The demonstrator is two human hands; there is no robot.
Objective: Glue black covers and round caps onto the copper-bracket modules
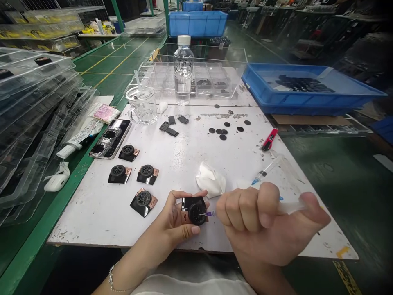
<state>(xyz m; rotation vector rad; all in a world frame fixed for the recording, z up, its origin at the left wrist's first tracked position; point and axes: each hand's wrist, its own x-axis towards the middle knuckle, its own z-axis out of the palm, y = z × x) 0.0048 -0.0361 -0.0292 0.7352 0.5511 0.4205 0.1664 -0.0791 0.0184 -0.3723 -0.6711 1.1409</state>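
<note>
Near the front edge of the table, my left hand (175, 221) grips a small black and copper part with a spoked wheel (196, 211) on it. My right hand (264, 221) is wrapped round a glue syringe (290, 207), its thumb pressed at the back end. The syringe's purple needle tip (210, 214) points left and meets the wheel, or comes very close to it. Most of the barrel is hidden by my fingers. Just behind my hands lies a crumpled white tissue (210, 179). A second syringe with a blue tip (265, 170) rests beyond my right hand.
Several similar wheel parts (143, 199) sit at the left, beside a phone (109, 139). Black discs (223, 137), dark clips (172, 132) and a red cutter (269, 139) lie farther back. A glass mug (143, 105), water bottle (183, 73) and blue tray (294, 108) stand behind.
</note>
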